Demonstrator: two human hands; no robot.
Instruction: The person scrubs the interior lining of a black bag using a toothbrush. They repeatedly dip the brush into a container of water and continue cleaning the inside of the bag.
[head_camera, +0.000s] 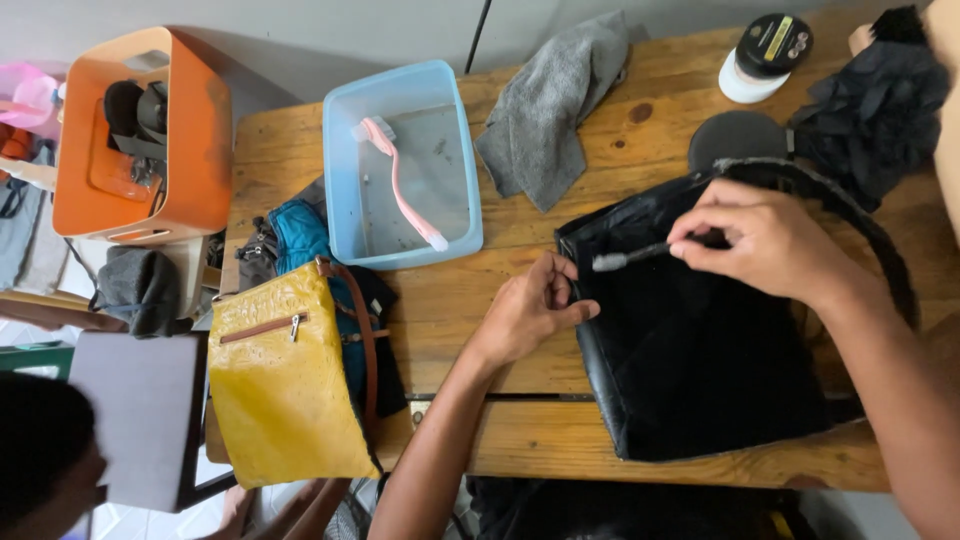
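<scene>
Both hands worked a black bag on the worktop: left hand pinched its edge, right hand pinched a small brush, lying nearly level, bristles pointing left.

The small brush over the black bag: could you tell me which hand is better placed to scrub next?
Probably the right hand: it holds the small brush over the black bag, while the left hand pins the bag's edge.
</scene>
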